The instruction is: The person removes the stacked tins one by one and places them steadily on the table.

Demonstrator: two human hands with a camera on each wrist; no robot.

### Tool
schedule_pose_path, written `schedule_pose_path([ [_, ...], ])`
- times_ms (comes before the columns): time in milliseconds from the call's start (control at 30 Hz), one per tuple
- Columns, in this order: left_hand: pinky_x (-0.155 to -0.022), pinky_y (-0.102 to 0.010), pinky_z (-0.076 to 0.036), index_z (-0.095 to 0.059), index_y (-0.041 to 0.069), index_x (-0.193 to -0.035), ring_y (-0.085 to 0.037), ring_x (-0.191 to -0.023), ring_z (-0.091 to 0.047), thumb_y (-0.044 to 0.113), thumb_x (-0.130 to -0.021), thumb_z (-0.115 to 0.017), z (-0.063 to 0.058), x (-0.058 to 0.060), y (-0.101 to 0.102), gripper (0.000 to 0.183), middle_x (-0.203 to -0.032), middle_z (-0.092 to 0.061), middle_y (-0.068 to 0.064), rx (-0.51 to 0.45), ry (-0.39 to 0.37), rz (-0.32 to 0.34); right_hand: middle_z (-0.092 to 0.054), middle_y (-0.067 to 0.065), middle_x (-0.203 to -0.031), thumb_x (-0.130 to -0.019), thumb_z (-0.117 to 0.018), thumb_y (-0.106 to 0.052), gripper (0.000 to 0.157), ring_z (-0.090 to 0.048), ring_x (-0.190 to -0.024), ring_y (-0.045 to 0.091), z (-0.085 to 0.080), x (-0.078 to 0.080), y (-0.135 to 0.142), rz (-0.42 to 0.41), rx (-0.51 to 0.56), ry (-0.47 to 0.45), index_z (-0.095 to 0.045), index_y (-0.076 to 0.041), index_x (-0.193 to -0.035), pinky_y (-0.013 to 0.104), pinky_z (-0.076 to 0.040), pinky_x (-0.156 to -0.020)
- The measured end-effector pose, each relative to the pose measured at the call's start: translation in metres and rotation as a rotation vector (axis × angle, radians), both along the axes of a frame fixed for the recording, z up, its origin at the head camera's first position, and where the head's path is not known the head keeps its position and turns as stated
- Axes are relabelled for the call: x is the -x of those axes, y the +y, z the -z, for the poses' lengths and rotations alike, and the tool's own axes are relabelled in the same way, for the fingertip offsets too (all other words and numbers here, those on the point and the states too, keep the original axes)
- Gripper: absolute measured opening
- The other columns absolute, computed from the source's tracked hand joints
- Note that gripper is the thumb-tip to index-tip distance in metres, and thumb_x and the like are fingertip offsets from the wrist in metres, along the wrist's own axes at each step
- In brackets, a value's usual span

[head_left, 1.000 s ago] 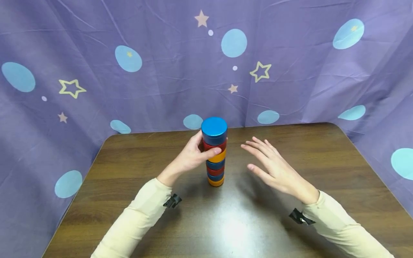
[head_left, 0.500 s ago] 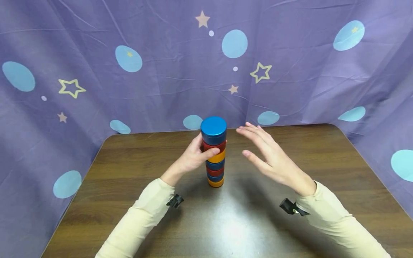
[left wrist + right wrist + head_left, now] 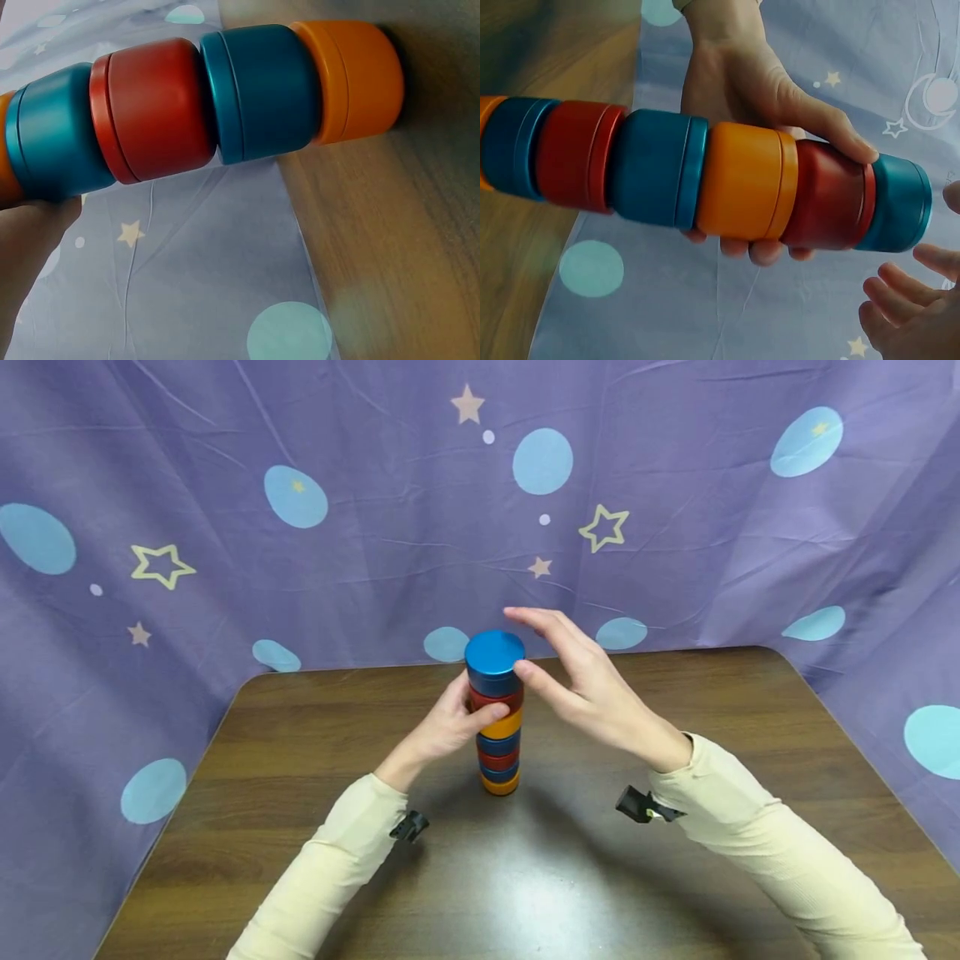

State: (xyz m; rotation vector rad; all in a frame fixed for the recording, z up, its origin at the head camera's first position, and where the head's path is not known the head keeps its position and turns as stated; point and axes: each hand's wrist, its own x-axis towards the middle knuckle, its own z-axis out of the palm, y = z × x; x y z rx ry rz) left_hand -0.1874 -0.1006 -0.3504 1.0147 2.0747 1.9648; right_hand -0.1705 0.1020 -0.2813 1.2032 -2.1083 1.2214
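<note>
- Seven round, smooth canisters (image 3: 501,727), seams ringing them, stand stacked upright on a brown wooden table (image 3: 225,827): from the bottom, orange, blue, red, blue, orange, red, blue.
- Left hand (image 3: 444,724) grips the upper red and orange ones.
- Right hand (image 3: 592,685), fingers spread, is beside the blue top.

Table (image 3: 262,827): brown wood grain, running left to right; surface glossy, far corners rounded. Bright glare at near middle. Stack of seven canisters (image 3: 501,745) stands upright around middle; only bottom orange canister (image 3: 499,785) touches wood. Soft shadows near base, left and right.
</note>
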Motion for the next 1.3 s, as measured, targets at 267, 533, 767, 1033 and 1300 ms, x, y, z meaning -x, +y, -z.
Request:
schedule_pose_path([
  [267, -0.09, -0.043, -0.047, -0.034, -0.012, -0.135, -0.02, -0.099, -0.057, 0.063, -0.079, -0.063, 0.003, 0.0, 0.001, 0.099, -0.118, -0.054, -0.026, -0.034, 0.02, 0.019, -0.055, 0.004, -0.133, -0.097, -0.058, -0.039, 0.054, -0.053, -0.118, 0.018, 0.003, 0.005, -0.01, -0.06, 0.032, -0.062, -0.049, -0.007, -0.139, 0.039, -0.041, -0.1],
  [533, -0.092, -0.039, -0.047, -0.033, -0.012, -0.136, -0.019, -0.099, -0.057, 0.063, -0.079, -0.064, 0.002, -0.003, 0.001, 0.099, -0.118, -0.054, -0.02, -0.038, 0.005, 0.026, -0.058, 0.002, -0.128, -0.086, -0.075, -0.017, 0.047, -0.053, -0.116, 0.017, 0.005, 0.003, -0.009, -0.056, 0.052, -0.074, -0.059, -0.007, -0.129, 0.036, -0.041, -0.098],
  [767, -0.092, -0.041, -0.047, -0.03, -0.012, -0.137, -0.021, -0.1, -0.057, 0.064, -0.08, -0.063, 0.004, -0.001, 0.001, 0.101, -0.121, -0.051, -0.03, -0.025, 0.041, 0.021, -0.059, 0.002, -0.126, -0.084, -0.076, -0.011, 0.046, -0.055, -0.114, 0.018, 0.008, 0.004, -0.006, -0.041, 0.095, -0.106, -0.061, -0.007, -0.127, 0.038, -0.043, -0.096],
  [1033, -0.087, -0.033, -0.048, -0.034, -0.011, -0.133, -0.02, -0.096, -0.056, 0.064, -0.08, -0.063, 0.003, 0.0, 0.001, 0.096, -0.116, -0.053, -0.023, -0.047, 0.058, 0.012, -0.059, 0.0, -0.125, -0.084, -0.075, -0.006, 0.047, -0.056, -0.111, 0.018, 0.011, 0.004, 0.003, -0.023, 0.166, -0.195, -0.06, -0.007, -0.129, 0.034, -0.045, -0.094],
  [1300, -0.083, -0.03, -0.048, -0.038, -0.012, -0.126, -0.019, -0.092, -0.056, 0.064, -0.079, -0.064, 0.003, 0.001, 0.001, 0.093, -0.109, -0.056, -0.013, -0.057, 0.066, -0.003, -0.059, 0.004, -0.124, -0.083, -0.073, 0.002, 0.048, -0.057, -0.103, 0.019, 0.012, 0.004, 0.013, 0.005, 0.218, -0.257, -0.06, -0.003, -0.129, 0.031, -0.047, -0.088],
])
